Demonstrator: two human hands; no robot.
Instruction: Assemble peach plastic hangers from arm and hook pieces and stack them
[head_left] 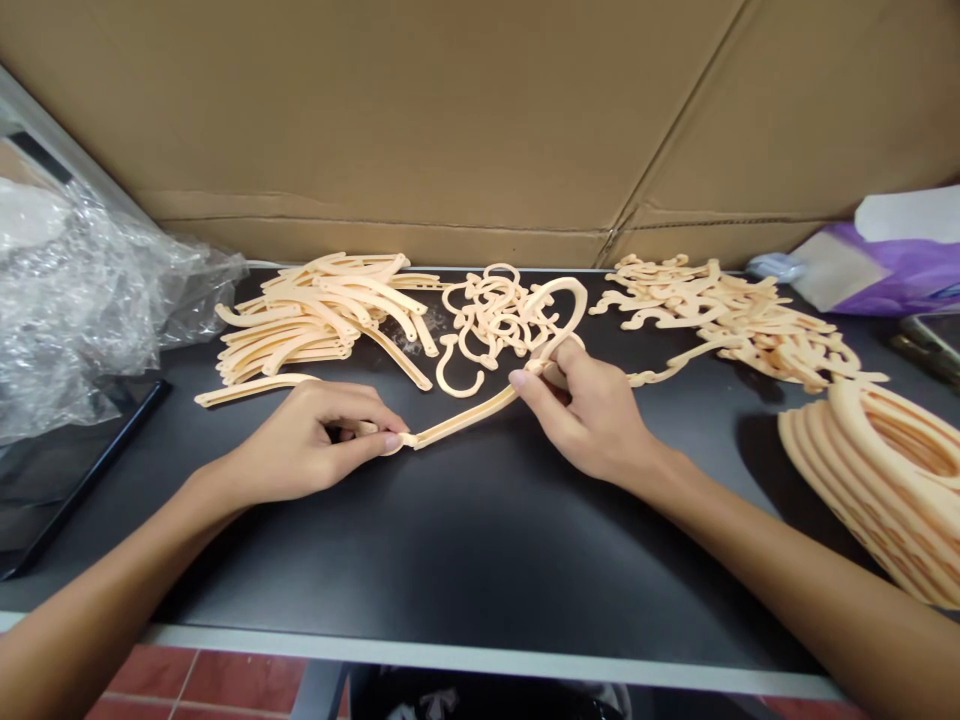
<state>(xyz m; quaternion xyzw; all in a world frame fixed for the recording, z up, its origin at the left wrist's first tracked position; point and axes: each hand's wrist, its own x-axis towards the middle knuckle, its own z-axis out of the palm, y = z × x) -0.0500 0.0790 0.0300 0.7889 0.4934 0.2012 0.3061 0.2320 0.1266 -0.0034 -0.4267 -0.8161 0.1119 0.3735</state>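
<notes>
Peach plastic hooked hanger (pixel 472 414) spans left hand (pixel 319 440) to right hand (pixel 589 415), before the curved peach plastic hook pile (pixel 486 318). Both pinch it.

Your hanger (pixel 465 417) shows pale peach, matching the strips (pixel 311 308), hooks (pixel 499 325), bars (pixel 742 315) and stack (pixel 874 485) around you, against your black table (pixel 480 565) with its light grey edge (pixel 495 655); you face brown cardboard (pixel 390 110) crossed by darker lines, and you see purple and white on the packet (pixel 896 270), white glints on clear wrap (pixel 82 265), pale grid lines on the red floor (pixel 240 682), black on the glossy panel (pixel 64 490)
</notes>
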